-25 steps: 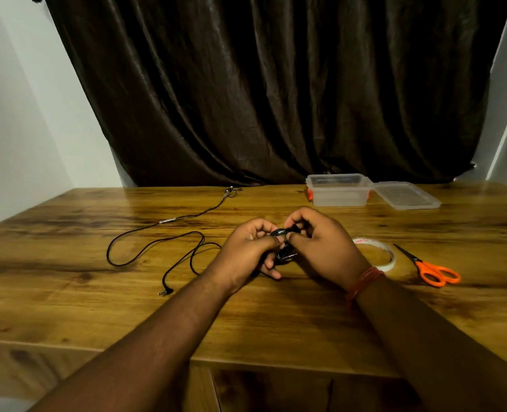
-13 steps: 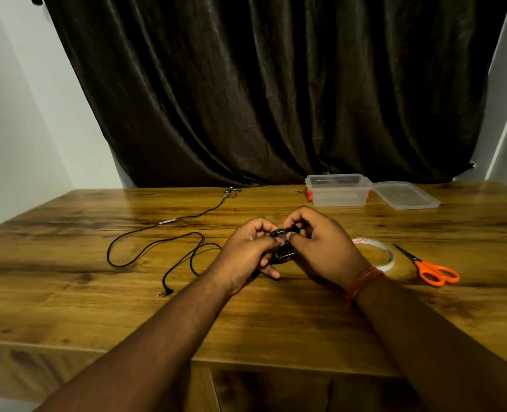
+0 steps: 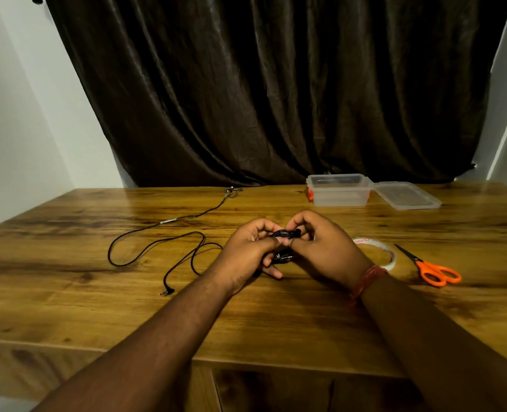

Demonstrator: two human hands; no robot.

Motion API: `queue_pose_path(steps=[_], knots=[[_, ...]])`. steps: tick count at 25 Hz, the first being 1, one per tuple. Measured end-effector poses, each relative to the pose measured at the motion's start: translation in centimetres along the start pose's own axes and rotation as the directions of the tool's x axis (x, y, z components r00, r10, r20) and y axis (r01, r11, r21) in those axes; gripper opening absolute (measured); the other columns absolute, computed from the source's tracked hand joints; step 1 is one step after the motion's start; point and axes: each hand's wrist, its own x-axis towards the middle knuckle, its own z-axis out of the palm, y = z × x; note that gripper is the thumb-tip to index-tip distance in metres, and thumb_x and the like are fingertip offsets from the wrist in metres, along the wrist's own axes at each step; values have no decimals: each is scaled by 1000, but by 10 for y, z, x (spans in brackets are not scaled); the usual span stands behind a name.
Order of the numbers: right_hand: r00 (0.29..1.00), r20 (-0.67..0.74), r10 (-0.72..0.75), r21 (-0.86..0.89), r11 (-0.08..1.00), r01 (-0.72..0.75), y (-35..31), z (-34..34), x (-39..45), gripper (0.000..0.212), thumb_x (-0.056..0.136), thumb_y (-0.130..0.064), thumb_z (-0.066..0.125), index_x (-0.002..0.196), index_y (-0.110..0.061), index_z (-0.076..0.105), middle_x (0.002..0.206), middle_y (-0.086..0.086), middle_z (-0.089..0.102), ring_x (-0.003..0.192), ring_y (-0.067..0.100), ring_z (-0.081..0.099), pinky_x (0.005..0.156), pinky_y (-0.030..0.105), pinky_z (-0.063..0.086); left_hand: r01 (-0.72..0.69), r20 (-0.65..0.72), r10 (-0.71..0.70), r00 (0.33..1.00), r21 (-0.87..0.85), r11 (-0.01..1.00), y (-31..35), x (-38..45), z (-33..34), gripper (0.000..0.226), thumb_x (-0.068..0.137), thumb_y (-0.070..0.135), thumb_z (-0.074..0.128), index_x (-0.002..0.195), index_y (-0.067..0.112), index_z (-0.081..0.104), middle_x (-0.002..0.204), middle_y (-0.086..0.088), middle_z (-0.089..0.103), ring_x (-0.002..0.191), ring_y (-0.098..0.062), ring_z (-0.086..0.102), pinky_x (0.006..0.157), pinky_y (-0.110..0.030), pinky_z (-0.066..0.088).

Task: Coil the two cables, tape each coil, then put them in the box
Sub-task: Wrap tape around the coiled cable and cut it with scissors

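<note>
A small black cable coil (image 3: 282, 244) sits between both hands at the middle of the wooden table (image 3: 97, 307). My left hand (image 3: 247, 251) grips the coil from the left, fingers curled round it. My right hand (image 3: 320, 245) pinches its top from the right. A second black cable (image 3: 157, 245) lies loose in loops on the table to the left, its plug near the front. A roll of clear tape (image 3: 387, 254) lies just right of my right wrist. The open clear plastic box (image 3: 339, 190) stands at the back.
The box lid (image 3: 406, 195) lies right of the box. Orange-handled scissors (image 3: 433, 270) rest at the right, beyond the tape. A dark curtain (image 3: 276, 90) hangs behind the table. The table's front edge runs below my forearms.
Both hands stay at the coil with only slight finger movement. The loose cable, tape, scissors and box have not moved.
</note>
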Motion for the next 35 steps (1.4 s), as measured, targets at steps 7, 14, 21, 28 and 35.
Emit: queue_pose_path(steps=[7, 14, 21, 28, 35], knots=[[999, -22, -32, -95, 995, 30, 2, 0, 1, 9, 88, -10, 64, 90, -19, 63, 73, 0, 59, 59, 5, 47, 54, 16, 38, 65, 28, -65, 997, -14, 998, 0, 1, 0, 11, 95, -3, 51, 93, 6, 58, 79, -6, 65, 43, -7, 45, 44, -31, 55], [1000, 17, -10, -119, 993, 12, 3, -1, 1, 11, 86, -12, 64, 92, -19, 61, 70, -2, 59, 60, 9, 49, 56, 24, 42, 70, 49, -70, 996, -5, 998, 1, 1, -2, 15, 94, -4, 49, 90, 9, 56, 76, -3, 66, 45, -8, 44, 45, -31, 55], [1000, -3, 22, 22, 1000, -22, 0, 0, 1, 11, 88, -6, 63, 89, -14, 55, 67, 0, 53, 55, 7, 44, 54, 25, 39, 49, 62, -53, 997, 59, 997, 2, -1, 1, 12, 95, -1, 54, 90, 10, 55, 64, 2, 60, 45, -7, 45, 43, -29, 54], [1000, -5, -18, -9, 1000, 18, 0, 2, 1, 10, 88, -9, 63, 89, -14, 54, 76, 11, 58, 65, 17, 49, 61, 42, 46, 7, 11, -8, 1000, 81, 997, 1, -2, 3, 9, 94, 0, 58, 94, 8, 53, 70, 0, 54, 42, -6, 41, 41, -29, 53], [1000, -1, -24, 23, 999, 24, -4, 3, -1, 10, 88, -4, 62, 92, -10, 55, 73, 1, 56, 61, 8, 48, 56, 23, 42, -5, 1, 5, 1000, 127, 992, 1, -2, 5, 14, 93, 2, 58, 95, 15, 55, 84, -2, 55, 61, -7, 57, 41, -28, 53]])
